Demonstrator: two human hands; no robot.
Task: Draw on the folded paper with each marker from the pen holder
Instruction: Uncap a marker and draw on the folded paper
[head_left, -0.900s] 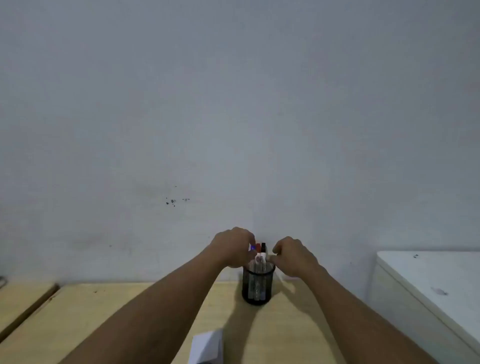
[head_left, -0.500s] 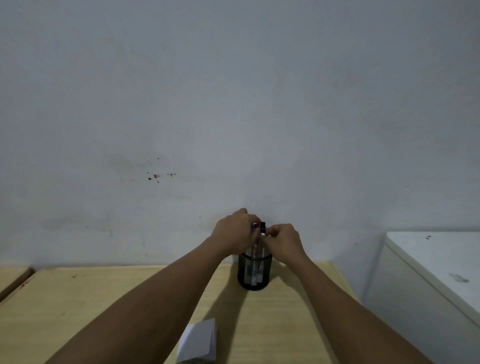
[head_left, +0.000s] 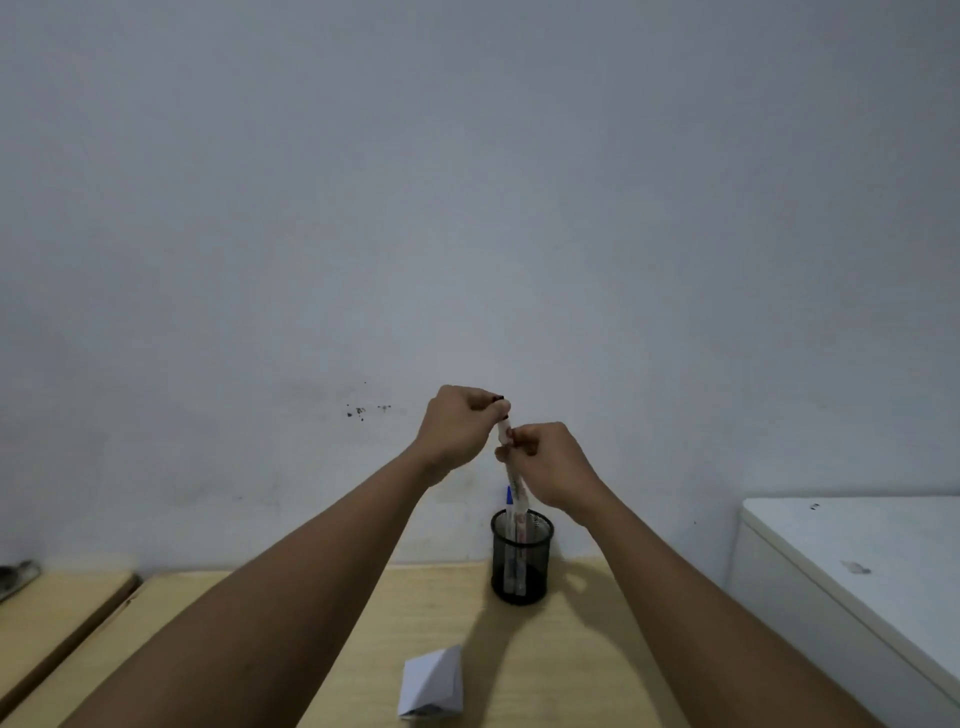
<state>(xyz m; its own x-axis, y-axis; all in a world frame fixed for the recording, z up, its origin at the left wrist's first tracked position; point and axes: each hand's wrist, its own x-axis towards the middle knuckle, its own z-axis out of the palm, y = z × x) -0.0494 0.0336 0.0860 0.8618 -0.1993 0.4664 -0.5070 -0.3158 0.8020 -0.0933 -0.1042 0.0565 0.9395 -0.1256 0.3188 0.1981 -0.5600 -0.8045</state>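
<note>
So, quick rundown, everything placed off the pen holder:
Pen holder (head_left: 522, 564): black mesh cylinder, stood at the back of the pale wooden desk (head_left: 571, 649).
Marker (head_left: 511, 475): slim white barrel, held upright above the holder.
Left hand (head_left: 457, 428): fingers curled, pinched the marker's top end.
Right hand (head_left: 550, 465): closed around the barrel just below.
Blue-capped marker (head_left: 509, 496): poked out of the holder.
Folded paper (head_left: 432, 683): white, creased, pointy, lay nearer than the holder.
</note>
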